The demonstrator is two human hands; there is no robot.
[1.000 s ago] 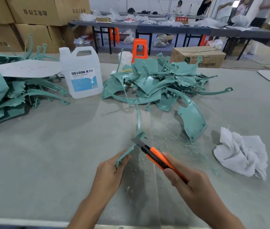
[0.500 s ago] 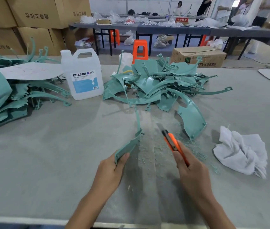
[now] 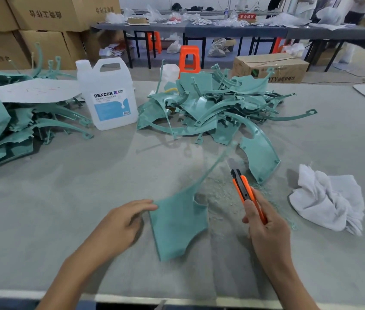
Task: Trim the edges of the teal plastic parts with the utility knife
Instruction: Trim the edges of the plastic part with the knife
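Note:
My left hand (image 3: pixel 119 227) pinches the left edge of a teal plastic part (image 3: pixel 178 222), which lies broad side up in front of me with a thin curved arm running up and to the right. My right hand (image 3: pixel 266 231) grips an orange utility knife (image 3: pixel 244 191), its blade pointing away from me, just right of the part and not touching it. A heap of teal parts (image 3: pixel 217 108) lies further back in the middle. Another stack of teal parts (image 3: pixel 9 128) sits at the far left.
A white DEXCON jug (image 3: pixel 107 95) stands between the two heaps. A crumpled white cloth (image 3: pixel 329 198) lies at the right. Teal shavings (image 3: pixel 219 191) litter the grey table top (image 3: pixel 65 186) between my hands. Cardboard boxes, an orange stool and other tables stand beyond.
The part has turned from edge-on to flat side up in my left hand. The knife has come off the part, swung right and now points away from me.

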